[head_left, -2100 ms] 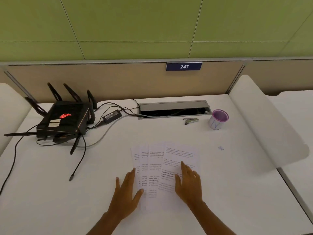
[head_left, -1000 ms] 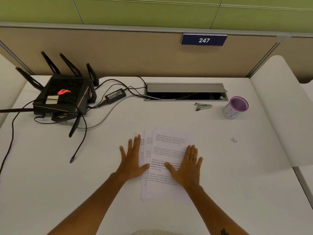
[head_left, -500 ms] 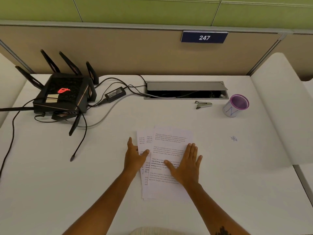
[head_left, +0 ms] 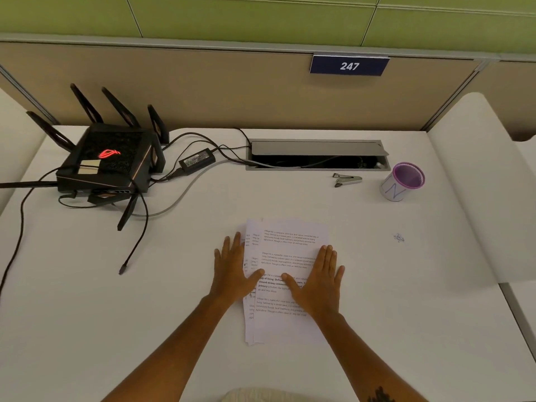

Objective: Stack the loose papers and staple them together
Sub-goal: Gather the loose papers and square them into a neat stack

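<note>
Several printed white papers (head_left: 290, 245) lie overlapped in a narrow pile at the middle of the white desk (head_left: 116, 314), their left edges still slightly fanned. My left hand (head_left: 233, 269) lies flat against the pile's left edge, thumb resting on the sheets. My right hand (head_left: 320, 281) presses flat on the pile's right side, fingers spread. Neither hand grips anything. A small metal stapler (head_left: 346, 179) lies farther back, to the right of the papers, near the cable box.
A black router (head_left: 107, 162) with antennas and trailing cables sits at the back left beside a power adapter (head_left: 197, 160). An open cable box (head_left: 316, 156) is set in the desk's back. A purple-rimmed cup (head_left: 401, 181) stands at the right, near a white divider (head_left: 478, 184).
The fanned sheets have been pushed together into a narrower pile. My left hand slid right against the pile's left edge; my right hand stayed flat on top.
</note>
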`<state>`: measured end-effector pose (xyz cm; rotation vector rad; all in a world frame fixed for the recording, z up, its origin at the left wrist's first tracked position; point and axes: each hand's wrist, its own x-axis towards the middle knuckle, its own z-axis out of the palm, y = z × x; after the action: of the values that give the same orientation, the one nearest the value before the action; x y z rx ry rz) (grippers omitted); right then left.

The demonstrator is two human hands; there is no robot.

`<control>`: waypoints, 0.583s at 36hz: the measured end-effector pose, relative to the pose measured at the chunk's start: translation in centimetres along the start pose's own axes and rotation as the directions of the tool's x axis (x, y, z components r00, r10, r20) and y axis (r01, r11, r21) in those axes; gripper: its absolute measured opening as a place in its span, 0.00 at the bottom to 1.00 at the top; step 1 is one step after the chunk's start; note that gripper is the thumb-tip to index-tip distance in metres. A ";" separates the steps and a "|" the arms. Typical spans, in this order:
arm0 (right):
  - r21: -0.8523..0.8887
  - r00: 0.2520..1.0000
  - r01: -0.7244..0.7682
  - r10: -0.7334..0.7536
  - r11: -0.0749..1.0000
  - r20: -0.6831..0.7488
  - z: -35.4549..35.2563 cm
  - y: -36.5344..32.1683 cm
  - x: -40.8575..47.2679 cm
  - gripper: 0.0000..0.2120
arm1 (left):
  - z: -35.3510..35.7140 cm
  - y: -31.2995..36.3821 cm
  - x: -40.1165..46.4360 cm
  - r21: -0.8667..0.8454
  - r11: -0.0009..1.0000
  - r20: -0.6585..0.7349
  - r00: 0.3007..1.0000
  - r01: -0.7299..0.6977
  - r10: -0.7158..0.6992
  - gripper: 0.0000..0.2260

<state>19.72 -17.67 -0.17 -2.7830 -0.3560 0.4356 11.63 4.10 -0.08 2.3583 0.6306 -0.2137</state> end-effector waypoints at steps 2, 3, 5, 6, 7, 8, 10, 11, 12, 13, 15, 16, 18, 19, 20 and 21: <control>0.004 1.000 -0.001 0.001 1.000 -0.002 0.0 0.0 0.0 0.63 | 0.2 -0.4 0.0 0.034 0.999 0.050 0.999 -0.011 0.009 0.50; 0.004 1.000 -0.002 0.002 1.000 -0.003 0.1 0.0 -0.1 0.63 | 0.3 -0.6 -0.1 0.031 0.999 0.049 0.999 -0.019 0.018 0.50; 0.001 1.000 -0.004 0.004 1.000 0.000 0.1 -0.1 -0.1 0.63 | 0.5 -0.5 -0.4 -0.012 1.000 0.032 0.999 -0.022 0.022 0.50; 0.000 1.000 -0.005 0.005 1.000 0.002 0.1 -0.2 0.0 0.63 | 0.6 -0.4 -0.5 -0.049 0.999 0.023 1.000 -0.017 0.018 0.50; -0.002 1.000 -0.005 0.005 1.000 0.004 0.1 -0.3 -0.1 0.63 | 0.6 -0.1 -0.6 -0.093 0.996 0.019 1.000 -0.009 0.011 0.50; -0.002 1.000 -0.005 0.005 1.000 0.003 0.0 -0.3 -0.1 0.63 | 0.5 0.3 -0.7 -0.151 0.988 0.008 1.000 -0.007 0.009 0.50; 0.001 1.000 -0.006 0.006 1.000 0.001 0.0 -0.3 -0.1 0.64 | 0.5 0.8 -0.9 -0.301 0.954 -0.011 1.000 -0.015 0.012 0.49; 0.004 1.000 -0.006 0.006 1.000 0.002 0.0 -0.3 -0.2 0.64 | 0.5 1.1 -1.1 -0.392 0.920 -0.010 1.000 -0.003 -0.001 0.49; 0.006 1.000 -0.006 0.006 1.000 0.002 0.0 -0.2 -0.2 0.64 | 0.4 1.5 -1.5 -0.484 0.875 -0.008 1.000 0.018 -0.025 0.49; 0.007 1.000 -0.005 0.005 1.000 0.002 0.0 -0.2 -0.2 0.64 | 0.3 1.8 -1.9 -0.571 0.819 -0.007 0.998 0.049 -0.064 0.49; 0.015 1.000 -0.004 0.004 1.000 0.001 0.0 -0.2 -0.1 0.64 | 0.0 2.6 -2.7 -0.666 0.737 -0.021 0.984 0.118 -0.177 0.49; 0.017 1.000 -0.004 0.004 1.000 0.002 0.0 -0.2 -0.1 0.64 | 0.0 2.8 -3.0 -0.677 0.721 -0.029 0.973 0.149 -0.229 0.50; 0.021 1.000 -0.003 0.003 1.000 0.005 0.1 -0.2 -0.1 0.64 | 0.2 3.1 -3.4 -0.706 0.675 -0.009 0.950 0.215 -0.311 0.50; 0.027 1.000 -0.004 0.003 1.000 0.005 0.1 -0.2 -0.1 0.64 | 0.4 3.0 -3.5 -0.722 0.648 0.010 0.940 0.242 -0.340 0.48; 0.034 1.000 -0.004 0.004 0.999 0.006 0.0 -0.2 -0.1 0.64 | 0.4 3.1 -3.6 -0.735 0.629 0.028 0.938 0.254 -0.347 0.43; 0.040 1.000 -0.004 0.004 0.999 0.009 0.0 -0.2 -0.1 0.63 | 0.5 3.2 -3.8 -0.730 0.630 0.045 0.939 0.265 -0.342 0.35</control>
<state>19.58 -17.49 -0.11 -2.7439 -0.3399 0.4515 9.97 0.19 2.55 1.4735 0.9576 0.0203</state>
